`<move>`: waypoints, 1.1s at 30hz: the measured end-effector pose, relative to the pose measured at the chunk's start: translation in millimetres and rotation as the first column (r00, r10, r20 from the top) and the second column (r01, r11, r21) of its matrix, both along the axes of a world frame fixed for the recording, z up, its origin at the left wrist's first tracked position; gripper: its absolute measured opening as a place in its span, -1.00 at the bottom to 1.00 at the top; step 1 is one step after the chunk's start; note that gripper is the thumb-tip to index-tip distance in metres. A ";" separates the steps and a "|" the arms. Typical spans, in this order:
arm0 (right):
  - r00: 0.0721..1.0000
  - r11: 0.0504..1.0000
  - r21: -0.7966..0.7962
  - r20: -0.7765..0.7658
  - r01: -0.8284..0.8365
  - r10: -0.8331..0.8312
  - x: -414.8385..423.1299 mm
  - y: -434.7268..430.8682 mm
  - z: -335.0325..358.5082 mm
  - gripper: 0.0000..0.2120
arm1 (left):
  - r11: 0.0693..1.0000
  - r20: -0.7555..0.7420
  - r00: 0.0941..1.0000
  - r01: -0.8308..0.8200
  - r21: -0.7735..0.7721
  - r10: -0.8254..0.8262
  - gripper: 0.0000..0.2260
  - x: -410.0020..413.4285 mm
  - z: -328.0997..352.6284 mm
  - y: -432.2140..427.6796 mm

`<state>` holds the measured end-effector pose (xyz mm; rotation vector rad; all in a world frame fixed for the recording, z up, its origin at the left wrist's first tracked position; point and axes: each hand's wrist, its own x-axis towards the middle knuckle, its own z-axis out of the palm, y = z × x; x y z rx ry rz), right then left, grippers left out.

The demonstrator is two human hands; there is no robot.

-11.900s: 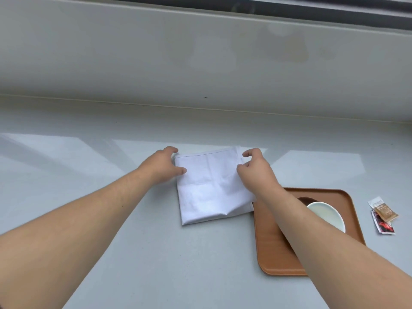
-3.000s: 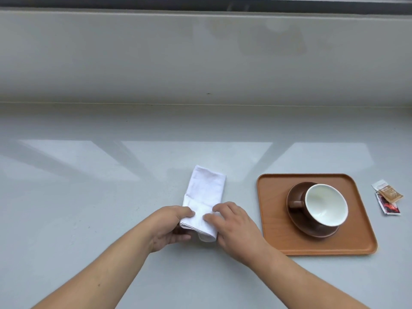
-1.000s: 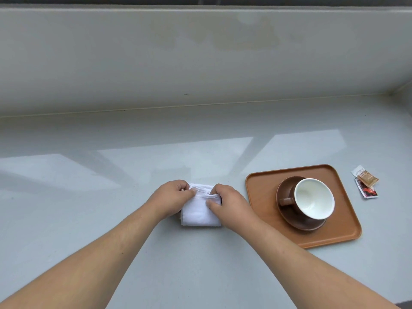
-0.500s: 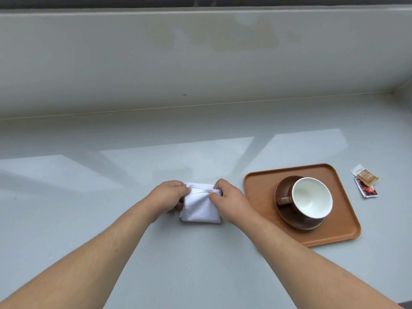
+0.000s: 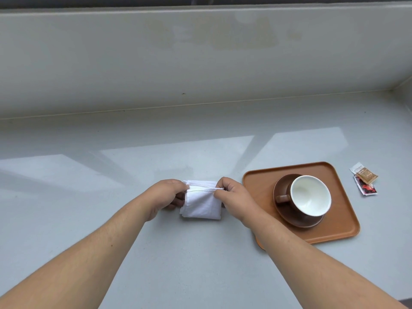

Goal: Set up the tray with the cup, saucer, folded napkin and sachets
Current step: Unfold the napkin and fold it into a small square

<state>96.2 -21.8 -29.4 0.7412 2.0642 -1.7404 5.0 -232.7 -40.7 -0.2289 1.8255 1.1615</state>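
A white napkin [image 5: 201,204], folded into a small square, lies on the grey counter left of the tray. My left hand [image 5: 166,195] pinches its far left corner and my right hand [image 5: 231,197] pinches its far right corner, lifting the upper edge slightly. The orange-brown tray [image 5: 256,186] holds a brown saucer [image 5: 296,221] with a brown cup [image 5: 311,197], white inside, handle pointing left. Two sachets [image 5: 365,180], one brown and one red, lie on the counter right of the tray.
A pale wall panel [image 5: 200,59] rises behind the grey counter [image 5: 111,175]. The counter meets a side wall at the far right corner [image 5: 399,88].
The napkin went from a large square to a narrow strip to a small square. In the last second both hands shifted to its far corners and raised that edge.
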 end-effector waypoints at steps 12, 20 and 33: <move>0.974 0.969 0.108 -0.027 -0.222 0.226 -10.9 -6.1 0.9 -0.95 | 1.000 0.016 1.000 -0.013 0.003 0.013 -0.81 0.8 0.0 -0.6; 0.984 0.982 0.059 -0.012 -0.178 0.179 -15.0 0.2 3.6 -0.89 | 1.000 0.017 1.000 0.018 0.004 -0.018 -0.85 -1.1 1.8 0.0; 0.999 0.989 0.142 -0.010 -0.048 0.050 -9.2 -7.0 -21.5 -0.78 | 0.999 -0.112 0.992 0.054 0.003 -0.054 -0.88 12.3 -5.6 1.6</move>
